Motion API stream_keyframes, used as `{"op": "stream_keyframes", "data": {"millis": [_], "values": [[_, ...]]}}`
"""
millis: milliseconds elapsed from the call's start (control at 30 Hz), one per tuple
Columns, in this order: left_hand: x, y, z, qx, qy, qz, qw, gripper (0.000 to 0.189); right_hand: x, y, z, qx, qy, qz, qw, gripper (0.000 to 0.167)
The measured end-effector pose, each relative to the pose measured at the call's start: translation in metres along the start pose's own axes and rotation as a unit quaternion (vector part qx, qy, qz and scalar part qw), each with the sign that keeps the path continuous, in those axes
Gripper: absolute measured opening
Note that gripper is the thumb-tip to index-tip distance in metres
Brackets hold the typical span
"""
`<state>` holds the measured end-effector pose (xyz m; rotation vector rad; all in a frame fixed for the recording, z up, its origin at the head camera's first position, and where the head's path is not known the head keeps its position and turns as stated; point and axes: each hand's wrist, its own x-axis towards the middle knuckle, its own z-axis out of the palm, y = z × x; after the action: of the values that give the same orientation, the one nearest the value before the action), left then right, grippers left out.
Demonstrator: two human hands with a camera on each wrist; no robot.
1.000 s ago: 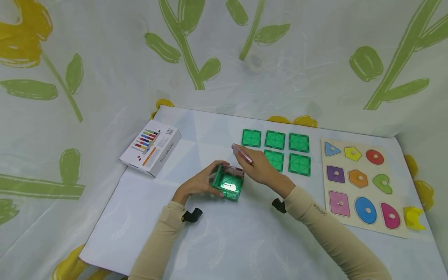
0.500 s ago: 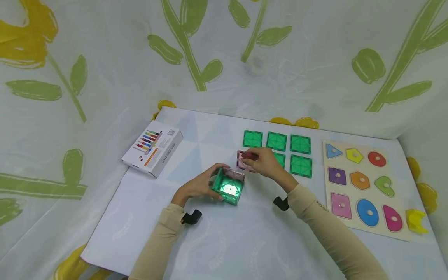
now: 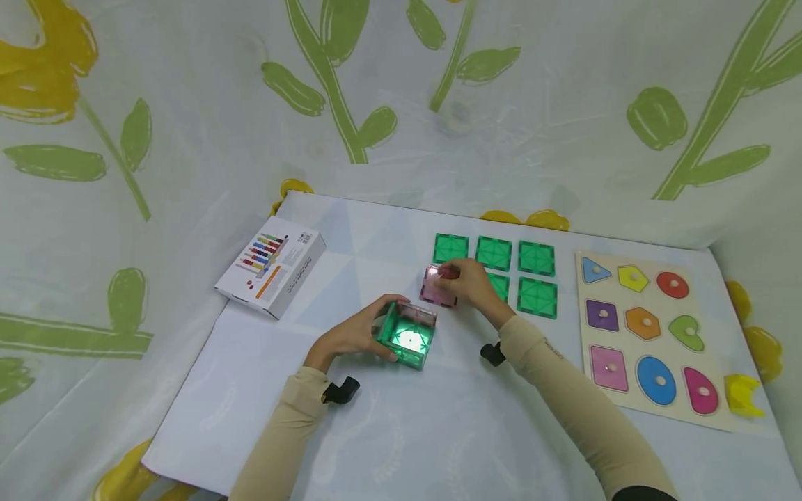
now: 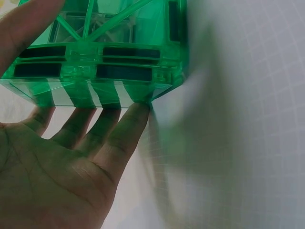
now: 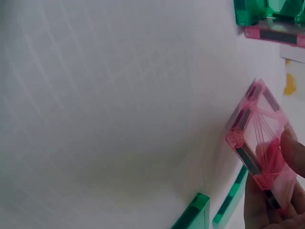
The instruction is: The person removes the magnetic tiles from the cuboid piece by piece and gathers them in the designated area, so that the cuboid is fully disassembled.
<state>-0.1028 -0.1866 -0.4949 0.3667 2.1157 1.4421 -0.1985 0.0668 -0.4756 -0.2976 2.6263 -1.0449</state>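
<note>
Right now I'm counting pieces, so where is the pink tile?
In the head view the pink tile is pinched by the right hand, between the green box and the flat green tiles.

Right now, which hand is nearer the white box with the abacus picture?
Left. The left hand grips the green tile box, nearer the white box; the right hand holds a pink tile farther away.

Green translucent tile box (image 3: 407, 337), open top, one pink wall on far side, upright at desk centre; pink square tile (image 3: 437, 287) tilted, just beyond it to the right
</note>
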Motion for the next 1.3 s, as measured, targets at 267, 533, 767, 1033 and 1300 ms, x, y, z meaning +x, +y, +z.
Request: {"op": "stream_keyframes", "data": {"millis": [267, 533, 767, 1033, 1300], "values": [[-0.001, -0.002, 0.000, 0.003, 0.003, 0.001, 1.0000, 0.105, 0.012, 0.003, 0.004, 0.010, 0.005, 0.002, 0.9999, 0.042], [-0.002, 0.002, -0.005, -0.020, -0.019, 0.022, 0.9994, 0.107, 0.013, 0.007, 0.000, -0.015, -0.015, 0.010, 0.9997, 0.046], [-0.005, 0.000, -0.015, -0.087, -0.008, 0.049, 0.9950, 0.090, 0.018, 0.004, -0.004, -0.037, -0.037, 0.020, 0.9984, 0.047], [-0.005, 0.001, -0.013, -0.043, -0.006, 0.032, 0.9985, 0.065, 0.021, 0.004, -0.006, -0.075, -0.049, 0.008, 0.9960, 0.045], [-0.005, 0.001, -0.012, -0.033, -0.009, 0.011, 0.9994, 0.054, 0.019, 0.006, -0.007, -0.088, -0.052, -0.017, 0.9946, 0.043]]}}
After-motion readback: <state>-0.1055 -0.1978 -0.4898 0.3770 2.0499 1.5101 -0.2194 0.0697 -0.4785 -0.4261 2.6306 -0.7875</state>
